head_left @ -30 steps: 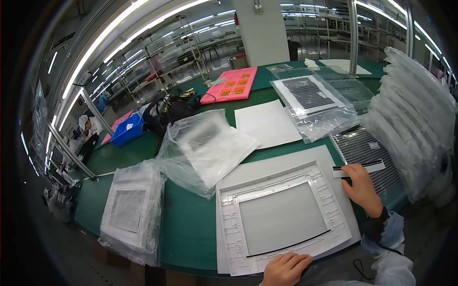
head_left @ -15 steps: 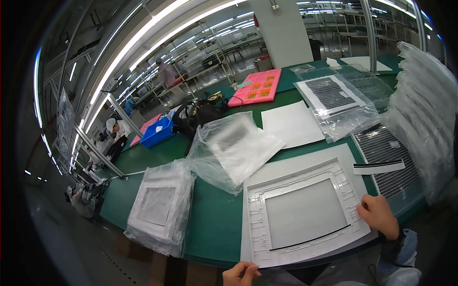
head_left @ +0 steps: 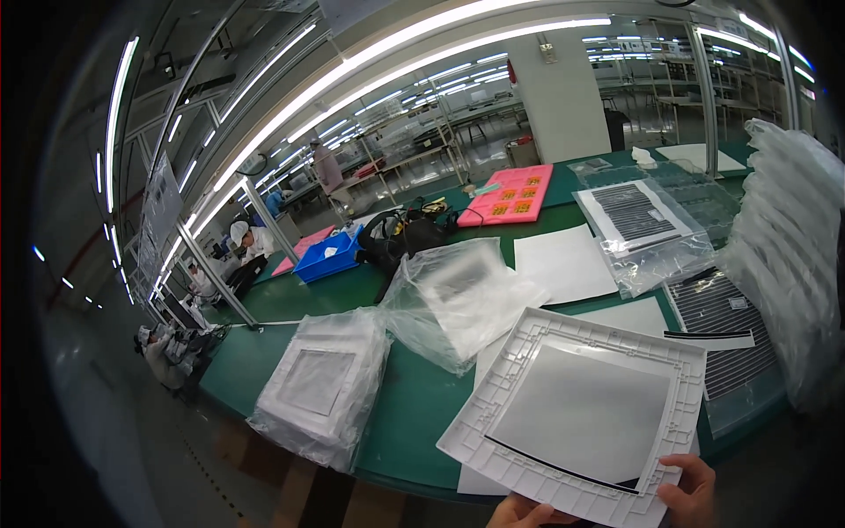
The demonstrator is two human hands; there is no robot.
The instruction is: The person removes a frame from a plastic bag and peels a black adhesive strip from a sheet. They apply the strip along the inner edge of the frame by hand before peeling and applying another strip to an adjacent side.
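From the head view, I hold a white plastic frame panel [head_left: 581, 409] with a grey sheet in its middle, tilted up over the near edge of the green table [head_left: 414, 414]. My right hand [head_left: 689, 489] grips its near right corner, fingers curled over the rim. My left hand [head_left: 528, 512] clasps the near edge from below; only the fingertips show. White paper [head_left: 638, 312] lies under the panel. Just left sits a crumpled clear plastic bag [head_left: 462, 299], and a bagged stack of panels [head_left: 319, 392] lies at the near left edge. A black striped sheet [head_left: 726, 339] lies to the right, beside a tall pile of bagged parts [head_left: 792, 255]. A pink tray [head_left: 510, 195] rests near the far edge.
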